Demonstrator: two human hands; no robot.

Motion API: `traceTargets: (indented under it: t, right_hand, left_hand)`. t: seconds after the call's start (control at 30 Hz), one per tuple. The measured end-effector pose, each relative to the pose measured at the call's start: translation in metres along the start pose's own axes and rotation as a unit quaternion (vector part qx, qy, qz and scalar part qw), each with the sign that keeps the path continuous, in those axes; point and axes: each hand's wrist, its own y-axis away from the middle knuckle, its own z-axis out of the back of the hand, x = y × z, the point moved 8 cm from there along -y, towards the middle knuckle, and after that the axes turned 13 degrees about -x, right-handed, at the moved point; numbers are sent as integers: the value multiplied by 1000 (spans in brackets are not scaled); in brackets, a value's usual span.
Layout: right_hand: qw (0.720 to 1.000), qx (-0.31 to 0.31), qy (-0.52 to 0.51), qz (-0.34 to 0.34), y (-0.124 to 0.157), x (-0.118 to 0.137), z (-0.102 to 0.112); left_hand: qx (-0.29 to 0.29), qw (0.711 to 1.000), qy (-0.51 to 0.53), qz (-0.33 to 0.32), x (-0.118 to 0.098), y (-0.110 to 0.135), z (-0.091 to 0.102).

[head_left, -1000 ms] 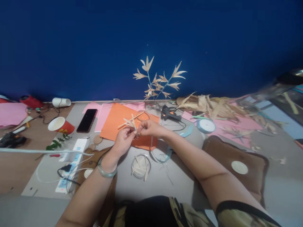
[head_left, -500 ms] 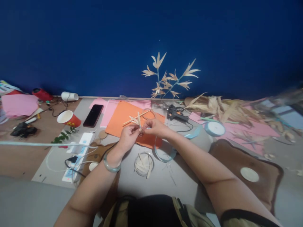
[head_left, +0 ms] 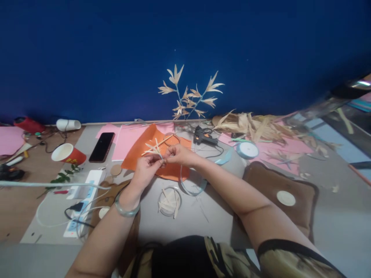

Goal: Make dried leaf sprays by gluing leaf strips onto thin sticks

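Observation:
My left hand (head_left: 146,170) and my right hand (head_left: 176,154) meet above an orange sheet (head_left: 145,152). Both pinch a small sprig of dried straw leaves (head_left: 155,148), whose pale blades fan up and left from the fingertips. A thin light-blue ribbon (head_left: 188,185) hangs from my right hand and loops down onto the grey table. A green bangle (head_left: 125,209) circles my left wrist. Just below the hands sits a small clear dish (head_left: 169,200) with several cut straw strips.
A finished straw branch (head_left: 189,96) stands against the blue wall. A black glue gun (head_left: 204,137), ribbon spool (head_left: 246,150), straw heap (head_left: 255,125), pink sheets (head_left: 127,137), phone (head_left: 102,141), red paper cup (head_left: 68,153), power strip (head_left: 82,197) and brown cushion (head_left: 278,189) surround the work spot.
The view swung right, then back left. Both hands stayed together on the sprig, turning it slightly; the leaf blades now point more to the left.

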Motion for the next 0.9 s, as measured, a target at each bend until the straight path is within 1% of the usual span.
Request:
traceTargets:
  t: [0.17, 0.27, 0.47, 0.57, 0.77, 0.9]
  right_hand:
    - [999, 31, -14, 1, 2, 2, -2]
    - [998, 55, -26, 10, 5, 7, -3]
    - [998, 57, 10, 16, 7, 11, -3]
    - [997, 55, 45, 32, 7, 14, -2]
    - [986, 47, 146, 71, 8, 24, 5]
    - [972, 54, 201, 113, 11, 26, 5]
  left_hand:
    - [0, 998, 55, 31, 7, 0, 1]
    - [15, 998, 57, 35, 10, 1, 2]
    - [28, 997, 55, 35, 14, 0, 2]
    - [17, 998, 49, 42, 13, -2, 2]
    - [0, 998, 46, 41, 4, -3, 3]
    - [11, 999, 39, 35, 0, -1, 1]
